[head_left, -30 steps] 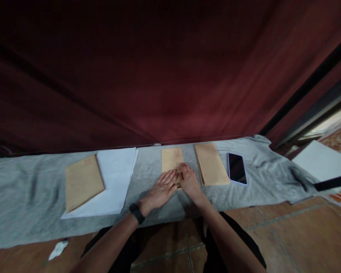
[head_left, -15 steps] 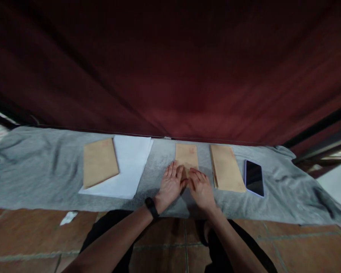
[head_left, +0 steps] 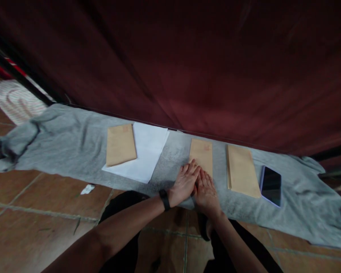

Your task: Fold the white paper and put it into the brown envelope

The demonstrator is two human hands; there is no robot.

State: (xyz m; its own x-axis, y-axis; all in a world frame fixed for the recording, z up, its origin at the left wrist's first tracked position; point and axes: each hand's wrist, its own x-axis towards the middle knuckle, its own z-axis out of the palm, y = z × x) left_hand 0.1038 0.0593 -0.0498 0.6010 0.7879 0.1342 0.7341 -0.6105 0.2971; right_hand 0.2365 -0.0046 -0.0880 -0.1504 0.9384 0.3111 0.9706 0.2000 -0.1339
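My left hand (head_left: 184,183), with a black band at the wrist, lies flat with fingers stretched out on the near end of a narrow brown envelope (head_left: 202,154). My right hand (head_left: 206,190) lies flat beside it, fingers together, also pressing the envelope's near end. Both hands touch each other. The envelope rests on a grey cloth (head_left: 74,142) spread on the floor. A stack of brown envelopes (head_left: 241,170) lies just to the right.
Further left, another brown envelope (head_left: 121,144) lies on white paper sheets (head_left: 147,151). A phone (head_left: 271,181) rests face up at the right. A dark red curtain (head_left: 187,64) hangs behind. Brown floor tiles (head_left: 31,197) with a paper scrap (head_left: 87,189) lie in front.
The view has swung left and tilted. Both hands have slid back toward me along the envelope, staying flat on its near end.
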